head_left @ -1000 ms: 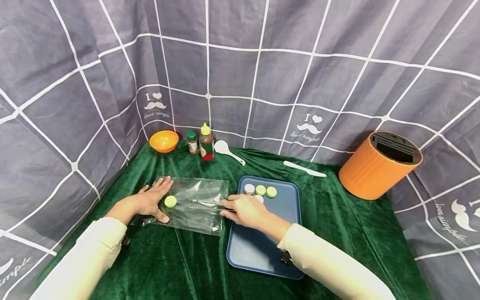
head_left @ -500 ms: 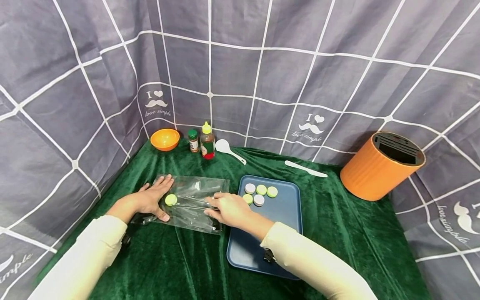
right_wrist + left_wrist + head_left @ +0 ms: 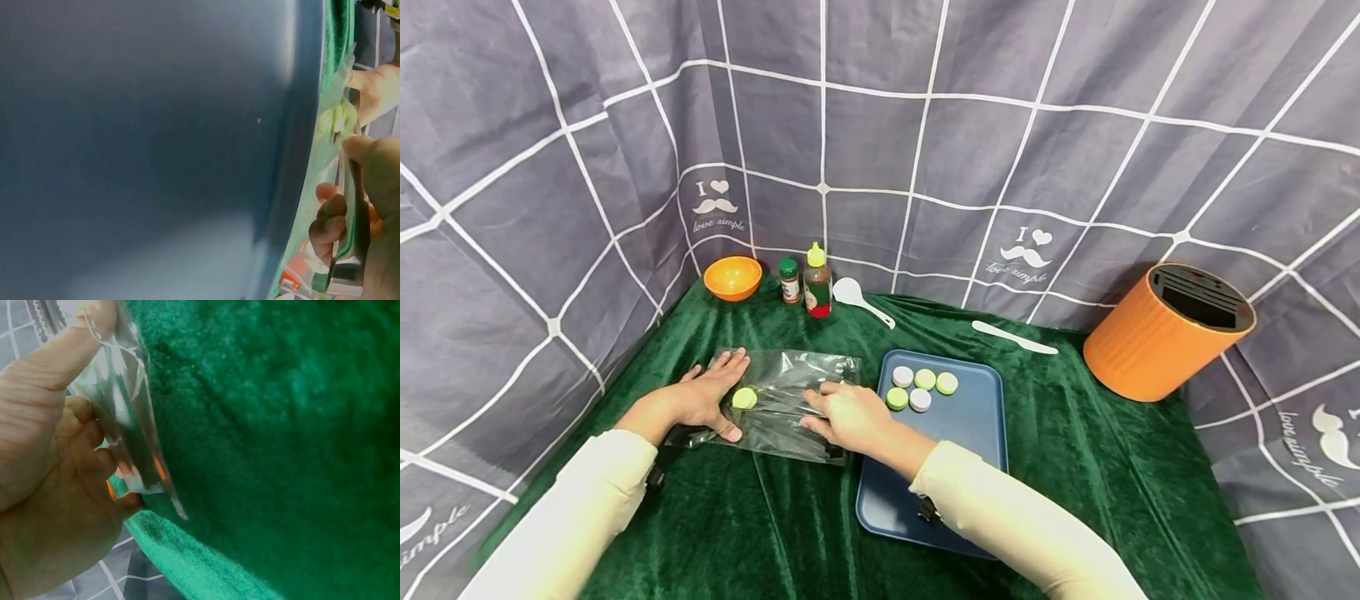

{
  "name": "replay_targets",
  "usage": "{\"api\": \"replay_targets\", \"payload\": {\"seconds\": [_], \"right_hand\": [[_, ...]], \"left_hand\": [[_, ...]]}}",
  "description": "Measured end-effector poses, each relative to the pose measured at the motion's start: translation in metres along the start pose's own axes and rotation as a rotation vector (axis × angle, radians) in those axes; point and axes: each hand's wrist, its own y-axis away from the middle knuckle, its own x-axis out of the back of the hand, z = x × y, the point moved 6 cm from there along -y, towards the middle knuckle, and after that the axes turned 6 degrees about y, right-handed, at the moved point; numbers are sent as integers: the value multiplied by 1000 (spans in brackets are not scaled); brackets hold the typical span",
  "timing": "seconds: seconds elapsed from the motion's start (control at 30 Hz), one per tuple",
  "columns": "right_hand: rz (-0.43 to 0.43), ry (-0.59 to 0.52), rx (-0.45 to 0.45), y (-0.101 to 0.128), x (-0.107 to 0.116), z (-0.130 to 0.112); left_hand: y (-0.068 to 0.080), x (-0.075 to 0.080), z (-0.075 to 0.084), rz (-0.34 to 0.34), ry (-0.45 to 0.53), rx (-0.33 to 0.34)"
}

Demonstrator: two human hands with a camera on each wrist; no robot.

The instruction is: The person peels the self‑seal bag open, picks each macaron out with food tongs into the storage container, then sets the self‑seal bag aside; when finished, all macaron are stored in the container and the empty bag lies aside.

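A clear plastic bag (image 3: 790, 362) lies flat on the green cloth. My left hand (image 3: 703, 400) rests on its left end, fingers spread; in the left wrist view the thumb (image 3: 69, 353) lies over the plastic. Close to that hand, a light-green macaron (image 3: 744, 398) shows at the bag. My right hand (image 3: 850, 414) grips slim metal tongs (image 3: 359, 244) over the bag's right part. In the right wrist view their tips reach the macaron, which the plastic partly veils.
A blue tray (image 3: 940, 500) beside the bag carries several green and pale macarons (image 3: 925, 379). Behind stand an orange bowl (image 3: 732, 277), a spice jar (image 3: 790, 281), a sauce bottle (image 3: 817, 283), a white ladle (image 3: 850, 292), a white knife (image 3: 1015, 337) and an orange knife block (image 3: 1157, 342).
My right hand has moved left with the tongs, from over the tray's edge to over the bag, uncovering macarons on the tray. The left hand has stayed in place.
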Motion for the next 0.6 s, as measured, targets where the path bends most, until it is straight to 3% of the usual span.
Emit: {"api": "replay_targets", "payload": {"seconds": [0.13,0.33,0.6], "right_hand": [[-1,1,9,2,1,2],[3,-25,33,8,2,9],[-21,6,21,3,-1,3]], "left_hand": [[1,1,4,1,-3,-5],[-2,1,-3,3,-3,-4],[0,1,-1,-4,-26,15]]}}
